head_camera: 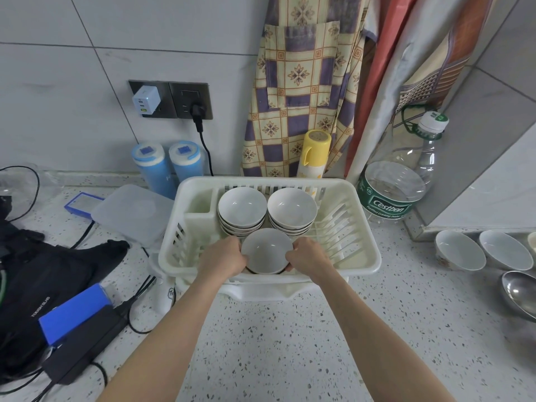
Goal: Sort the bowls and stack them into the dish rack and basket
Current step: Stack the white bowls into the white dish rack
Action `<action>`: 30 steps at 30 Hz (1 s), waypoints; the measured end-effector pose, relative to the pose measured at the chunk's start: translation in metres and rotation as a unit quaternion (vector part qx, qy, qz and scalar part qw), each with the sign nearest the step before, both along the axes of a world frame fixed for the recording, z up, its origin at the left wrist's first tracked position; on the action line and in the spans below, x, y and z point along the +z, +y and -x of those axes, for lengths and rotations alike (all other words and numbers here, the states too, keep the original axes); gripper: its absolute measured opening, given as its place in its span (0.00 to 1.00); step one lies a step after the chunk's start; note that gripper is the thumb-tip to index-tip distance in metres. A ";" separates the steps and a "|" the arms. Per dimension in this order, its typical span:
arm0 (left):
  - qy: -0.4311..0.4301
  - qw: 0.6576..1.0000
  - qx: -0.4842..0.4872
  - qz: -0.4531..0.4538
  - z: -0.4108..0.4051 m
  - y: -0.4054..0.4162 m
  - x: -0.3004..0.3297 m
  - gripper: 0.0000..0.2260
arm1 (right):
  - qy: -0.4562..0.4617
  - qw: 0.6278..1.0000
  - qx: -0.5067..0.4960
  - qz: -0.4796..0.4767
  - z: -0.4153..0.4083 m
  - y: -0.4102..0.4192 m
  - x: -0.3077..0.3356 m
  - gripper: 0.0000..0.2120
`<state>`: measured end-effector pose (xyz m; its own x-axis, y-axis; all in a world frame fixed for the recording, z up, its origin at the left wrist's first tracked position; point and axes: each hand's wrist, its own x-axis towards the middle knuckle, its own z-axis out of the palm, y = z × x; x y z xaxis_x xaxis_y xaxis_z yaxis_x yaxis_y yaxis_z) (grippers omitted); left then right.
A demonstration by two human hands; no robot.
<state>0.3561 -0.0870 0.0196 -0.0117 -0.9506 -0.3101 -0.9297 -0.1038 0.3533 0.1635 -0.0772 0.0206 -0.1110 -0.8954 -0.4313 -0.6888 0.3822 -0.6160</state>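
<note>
A cream plastic dish rack (362,256) stands on the speckled counter. Inside it at the back are two stacks of white bowls, one on the left (242,207) and one on the right (291,208). In front of them, at the rack's near side, is a grey-white bowl (266,249), upright, with a dark edge showing beneath it. My left hand (223,256) grips its left rim and my right hand (307,255) grips its right rim. Two more white bowls, one (458,252) and another (504,248), lie tilted on the counter at the right.
A large clear water bottle (397,184) stands right of the rack, a yellow flask (314,152) behind it, two blue bottles (168,163) and a plastic lid (136,213) to the left. A black bag (43,274), power adapter and cables fill the left. A steel bowl (522,294) sits far right.
</note>
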 end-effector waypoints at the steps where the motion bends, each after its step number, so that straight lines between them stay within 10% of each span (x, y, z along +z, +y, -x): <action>1: -0.004 1.000 -0.006 0.003 0.001 0.000 -0.001 0.04 | 0.005 1.000 0.000 0.002 0.000 0.000 0.000 0.14; 11: -0.037 0.997 -0.032 0.053 0.001 0.001 -0.012 0.08 | 0.084 0.996 0.022 0.002 -0.001 0.001 -0.001 0.14; 30: 0.024 0.999 0.039 -0.013 0.001 -0.002 -0.006 0.11 | -0.046 0.999 -0.020 0.003 0.008 0.000 -0.001 0.11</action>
<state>0.3551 -0.0892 0.0140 0.0468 -0.9407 -0.3360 -0.9001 -0.1856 0.3942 0.1551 -0.0776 0.0200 -0.1064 -0.8934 -0.4365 -0.6134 0.4045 -0.6783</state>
